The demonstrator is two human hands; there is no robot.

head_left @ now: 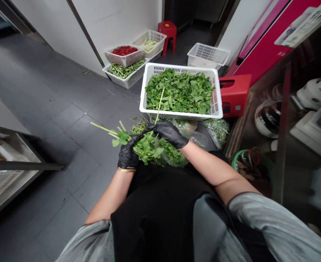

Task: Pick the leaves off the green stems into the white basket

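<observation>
Both my hands wear black gloves and meet just in front of my lap. My left hand (129,153) is closed round a bunch of leafy green stems (122,137), whose cut ends poke out to the left. Fingers pinched, my right hand (171,133) grips a long pale green stem (159,105) that points up and away. More leafy greens (146,148) hang beneath the hands, over a clear plastic bag (173,154) of greens on my lap. Beyond the hands stands a white plastic basket (180,115) heaped with picked green leaves (179,91).
A red stool (238,94) is beside the basket. Further off are baskets of red chillies (124,50), green pods (124,70) and pale stalks (149,44), another red stool (168,34) and a white basket (208,54). Metal shelving flanks me; bagged greens (217,131) lie right.
</observation>
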